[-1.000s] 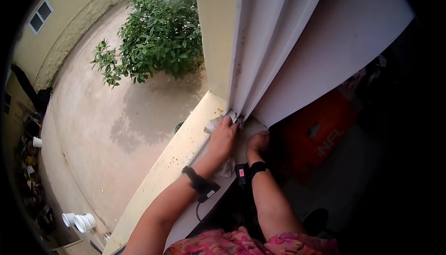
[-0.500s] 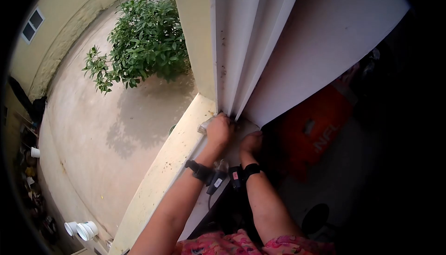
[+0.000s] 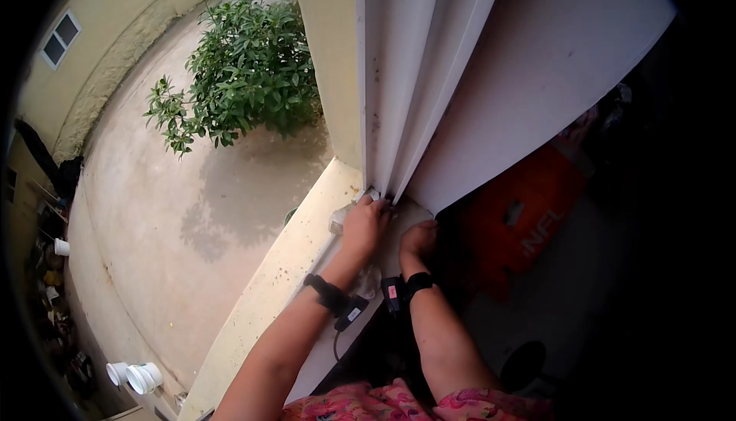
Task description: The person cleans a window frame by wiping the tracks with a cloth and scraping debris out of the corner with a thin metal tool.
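My left hand (image 3: 366,223) is closed at the foot of the white window frame (image 3: 379,99), its fingers bent into the corner where the frame meets the sill. Whatever those fingers grip is hidden. A pale greyish lump (image 3: 337,220), perhaps cloth, lies beside this hand on its outer side. My right hand (image 3: 418,238) is curled into a loose fist near the inner edge of the sill, below the white panel (image 3: 529,76). Its fingertips are turned away from view. Both wrists wear black straps with small boxes. A clear crumpled thing (image 3: 371,281) sits between the wrists.
Outside the cream ledge (image 3: 264,283) lies a paved yard with a leafy bush (image 3: 245,76) and white buckets (image 3: 143,379). Clutter (image 3: 54,283) lines the far left wall. On the dark inner side there is an orange item with white letters (image 3: 521,206).
The view has shifted slightly. My left hand's fingers have moved a little at the frame's corner, and they stay bent there. My right hand keeps its curled pose.
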